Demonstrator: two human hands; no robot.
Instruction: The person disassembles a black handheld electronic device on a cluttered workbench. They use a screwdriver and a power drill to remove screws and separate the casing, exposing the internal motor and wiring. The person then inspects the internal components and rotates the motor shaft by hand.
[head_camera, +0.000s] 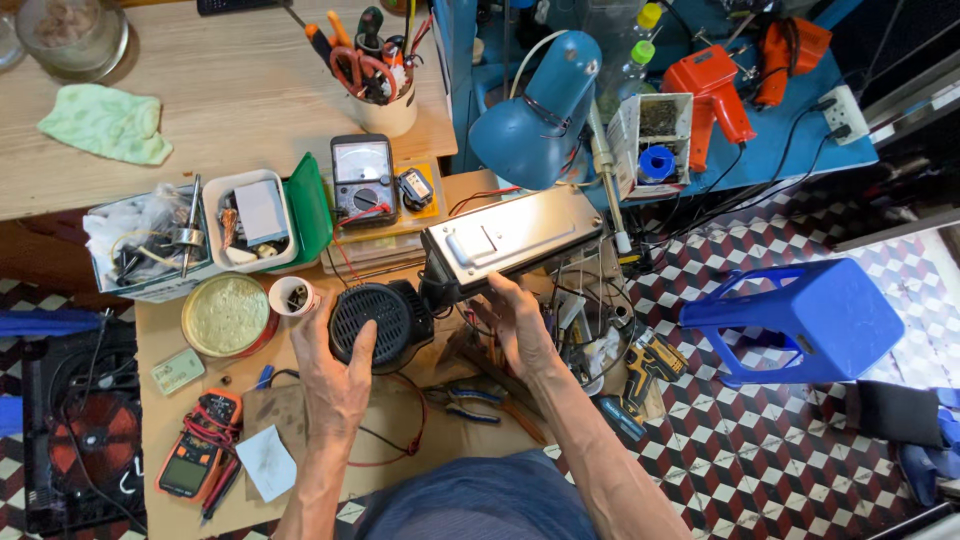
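My left hand rests on a black round fan unit with a slotted grille, thumb against its edge. My right hand reaches up beside it, fingers spread under the lower edge of a silver metal casing that lies tilted on the workbench. The black fan unit joins the casing's left end. Red and black wires trail beneath both hands.
A blue desk lamp hangs over the casing. An analogue multimeter, parts trays, round tin, orange digital meter and pliers crowd the bench. A blue plastic stool lies tipped on the checkered floor at right.
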